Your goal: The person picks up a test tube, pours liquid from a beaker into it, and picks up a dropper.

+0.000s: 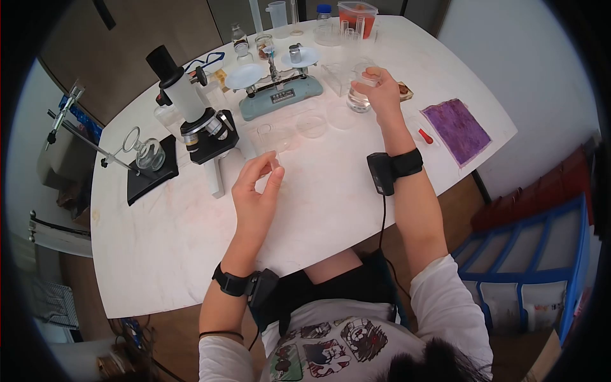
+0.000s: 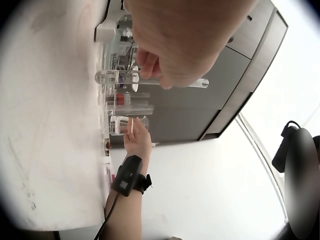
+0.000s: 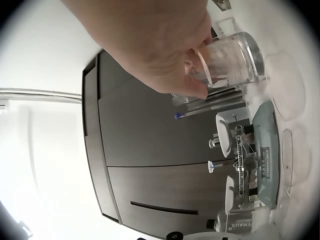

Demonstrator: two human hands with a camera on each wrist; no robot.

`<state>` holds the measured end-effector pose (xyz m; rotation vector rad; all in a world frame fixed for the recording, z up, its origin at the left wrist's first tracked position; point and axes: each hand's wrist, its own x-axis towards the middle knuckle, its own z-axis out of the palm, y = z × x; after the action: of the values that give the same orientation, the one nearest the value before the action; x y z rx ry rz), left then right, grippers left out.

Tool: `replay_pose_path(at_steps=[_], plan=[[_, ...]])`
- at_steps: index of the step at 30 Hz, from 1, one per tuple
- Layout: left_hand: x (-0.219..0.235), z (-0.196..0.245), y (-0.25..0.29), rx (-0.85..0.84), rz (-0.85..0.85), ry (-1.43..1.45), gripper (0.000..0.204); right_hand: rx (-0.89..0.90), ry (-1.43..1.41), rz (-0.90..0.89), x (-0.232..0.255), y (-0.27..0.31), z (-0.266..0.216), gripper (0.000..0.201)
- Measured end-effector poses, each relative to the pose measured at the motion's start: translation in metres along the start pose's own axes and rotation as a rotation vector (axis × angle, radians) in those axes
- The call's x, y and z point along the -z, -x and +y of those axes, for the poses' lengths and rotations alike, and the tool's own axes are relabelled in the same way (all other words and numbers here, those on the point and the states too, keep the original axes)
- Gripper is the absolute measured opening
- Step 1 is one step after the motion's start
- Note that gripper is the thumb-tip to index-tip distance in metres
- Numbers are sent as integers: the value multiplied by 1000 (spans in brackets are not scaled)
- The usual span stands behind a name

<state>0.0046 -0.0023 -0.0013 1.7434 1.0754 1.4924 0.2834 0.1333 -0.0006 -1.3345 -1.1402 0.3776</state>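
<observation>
My left hand [image 1: 256, 184] is over the middle of the white table, its fingertips and thumb pinching a clear test tube [image 2: 125, 77]. The tube stands about upright, its rounded lower end close over the tabletop. Farther off to the right, my right hand [image 1: 386, 95] grips a glass beaker [image 1: 358, 102] by its upper part. Clear liquid shows in the beaker, which is upright beside a petri dish [image 3: 284, 85]. Another shallow glass dish [image 1: 311, 126] lies between the two hands. Behind it stands a blue-green balance scale [image 1: 280, 99] with two white pans.
A microscope [image 1: 200, 118] and a ring stand [image 1: 153, 172] are at the left. On the right lie a purple cloth [image 1: 457, 132] and a red-bulbed dropper [image 1: 426, 135]. Along the back stand bottles, a blue-capped bottle [image 1: 324, 24] and a tub of red contents [image 1: 357, 18].
</observation>
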Motion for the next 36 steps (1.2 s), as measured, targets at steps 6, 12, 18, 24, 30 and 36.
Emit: replay_pose_path(at_steps=[6,12,18,24,30,36], plan=[[0,0,0,-7,3,-5,24,8,83,55,1,-3,10,48],[0,3,0,-5,-4,-17,24,30,113,196,2,-5,20,48],[0,2,0,-11,-5,-19,23,-18,208,215,2,-6,29,43],[0,1,0,-14,2,-14,23,-36,242,181,4,-7,34,48],[1,3,0,-17,1,-24,23,-42,265,101,11,-4,19,69],[2,0,1,-31,19,-30,24,-87,141,108,74,6,-21,74]])
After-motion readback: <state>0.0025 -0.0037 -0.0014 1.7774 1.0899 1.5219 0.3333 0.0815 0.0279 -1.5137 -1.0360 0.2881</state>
